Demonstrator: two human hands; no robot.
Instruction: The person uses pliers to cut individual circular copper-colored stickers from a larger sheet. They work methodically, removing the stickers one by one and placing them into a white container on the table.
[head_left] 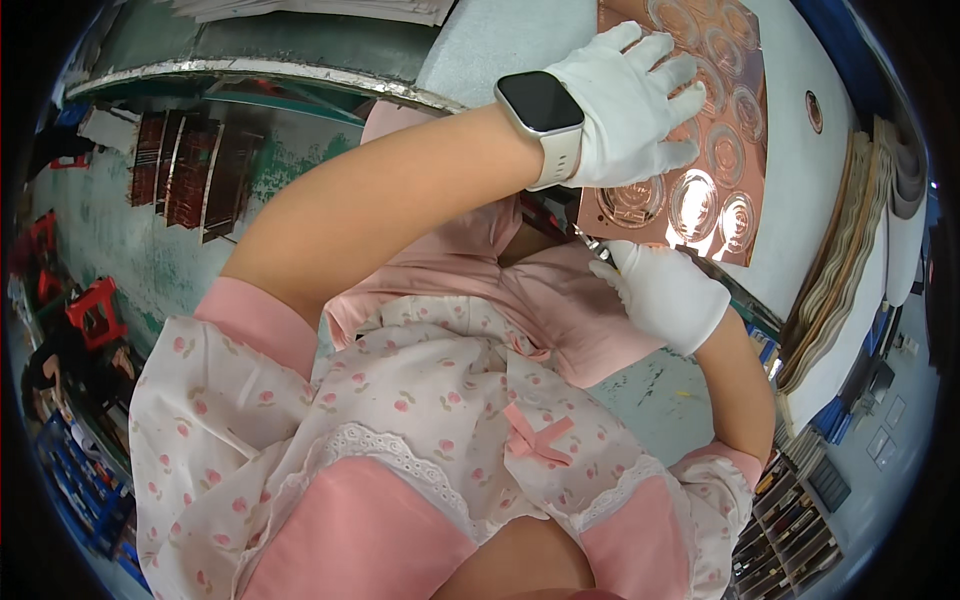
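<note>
A copper-coloured sheet (752, 150) with several raised round shapes lies at the upper right. My left hand (630, 105), in a white glove, is spread flat on it with the fingers apart. A smartwatch (540, 103) with a pale strap sits on that wrist. By the sheet's near edge, my right hand (672, 295), also gloved in white, is closed around a slim pointed tool (597, 245) with a metal tip and a dark part. Its tip points toward the sheet's near left corner. The glove hides most of the tool, so its exact kind is unclear.
The sheet rests on a pale work surface (822, 190). A stack of wavy-edged sheets (835, 265) stands at the right. To the left are a dark-topped bench (300, 45), a rack of reddish-brown panels (185, 170) and a red stool (97, 312).
</note>
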